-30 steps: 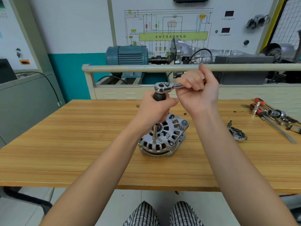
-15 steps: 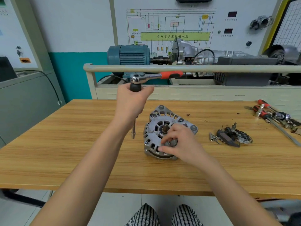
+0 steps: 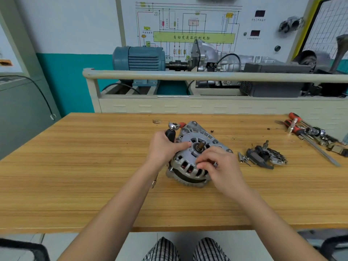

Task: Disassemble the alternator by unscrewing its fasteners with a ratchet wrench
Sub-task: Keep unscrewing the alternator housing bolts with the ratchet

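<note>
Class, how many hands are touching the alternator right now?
2. The left hand, gripping the ratchet wrench, rests on the alternator's left side; the right hand pinches at its front face.

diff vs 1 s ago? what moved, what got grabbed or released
The right hand let go of the ratchet wrench handle and dropped to the alternator, where its fingertips now pinch at the housing's near edge. The left hand lifted the wrench off the fastener, then lowered it beside the alternator's left side, still gripping it. The alternator stayed on the table; loose parts and tools unchanged.
</note>
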### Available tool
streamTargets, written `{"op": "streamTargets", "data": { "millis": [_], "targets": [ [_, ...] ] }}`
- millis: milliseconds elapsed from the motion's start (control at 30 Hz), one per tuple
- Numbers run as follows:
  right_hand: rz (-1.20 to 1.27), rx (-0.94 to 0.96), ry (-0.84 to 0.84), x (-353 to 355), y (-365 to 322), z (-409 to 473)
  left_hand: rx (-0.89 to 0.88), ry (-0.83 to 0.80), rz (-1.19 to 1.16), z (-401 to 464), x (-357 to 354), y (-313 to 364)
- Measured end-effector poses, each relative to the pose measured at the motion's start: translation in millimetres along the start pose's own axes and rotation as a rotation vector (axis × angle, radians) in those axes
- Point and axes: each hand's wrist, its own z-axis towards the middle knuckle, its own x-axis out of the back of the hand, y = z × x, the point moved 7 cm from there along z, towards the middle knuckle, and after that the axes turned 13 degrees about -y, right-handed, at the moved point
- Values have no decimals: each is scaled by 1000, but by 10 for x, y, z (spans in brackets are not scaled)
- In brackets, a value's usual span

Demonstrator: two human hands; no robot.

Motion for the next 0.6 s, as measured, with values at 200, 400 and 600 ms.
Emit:
{"op": "streamTargets", "data": {
  "millis": [200, 400, 600],
  "targets": [
    [-68, 83, -16, -6, -14, 43, -3, -14, -63, 59, -11, -49],
    [-71, 151, -52, -5, 17, 92, 17, -46, -87, 117, -16, -76],
    [-93, 203, -75, -34, 31, 98, 18, -50, -88, 134, -26, -99]
  ]
}}
